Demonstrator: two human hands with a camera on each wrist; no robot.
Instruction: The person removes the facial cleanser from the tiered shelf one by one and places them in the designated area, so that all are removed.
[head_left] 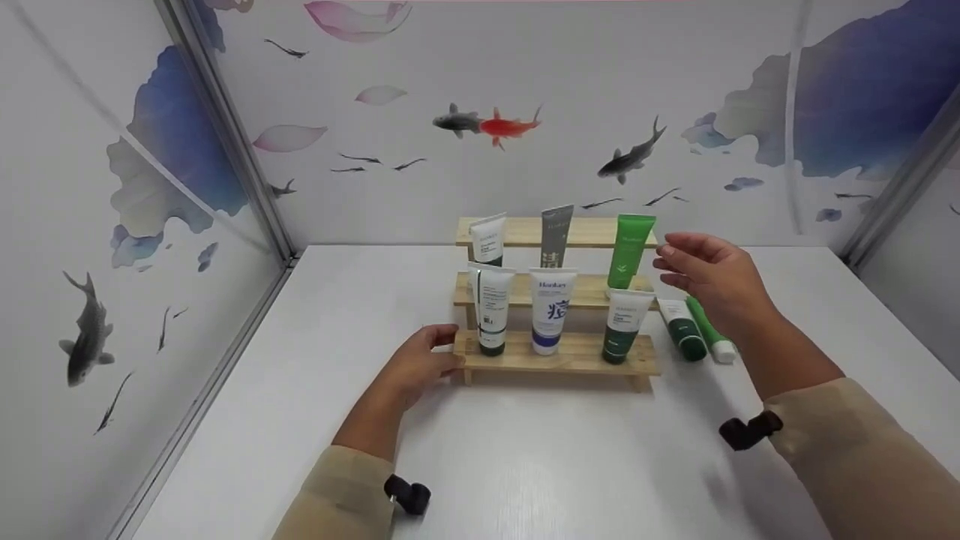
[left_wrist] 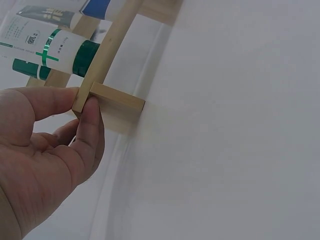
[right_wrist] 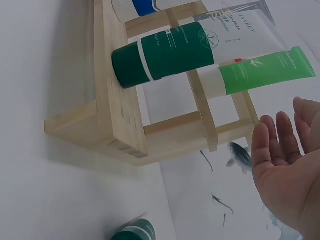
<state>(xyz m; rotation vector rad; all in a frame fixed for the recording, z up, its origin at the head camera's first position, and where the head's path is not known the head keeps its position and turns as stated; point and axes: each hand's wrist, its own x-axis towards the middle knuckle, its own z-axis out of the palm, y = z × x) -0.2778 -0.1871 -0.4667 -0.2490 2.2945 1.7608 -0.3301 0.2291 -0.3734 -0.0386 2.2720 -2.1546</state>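
Note:
A three-step wooden rack (head_left: 570, 352) stands mid-table with several cosmetic tubes upright on it. My left hand (head_left: 441, 350) pinches the left end of the lowest step; in the left wrist view the thumb and fingers of that hand (left_wrist: 84, 102) press on the rack's corner (left_wrist: 117, 102). My right hand (head_left: 669, 264) hovers open and holds nothing, just right of the bright green tube (head_left: 628, 249) on the top step. In the right wrist view the right hand (right_wrist: 282, 135) is apart from the rack (right_wrist: 120, 115) and the green tube (right_wrist: 260, 72).
Two tubes lie on the table right of the rack: a white one with a dark green cap (head_left: 682, 330) and a green one with a white cap (head_left: 711, 334). Wall panels printed with fish close in the back and both sides of the white table (head_left: 525, 465).

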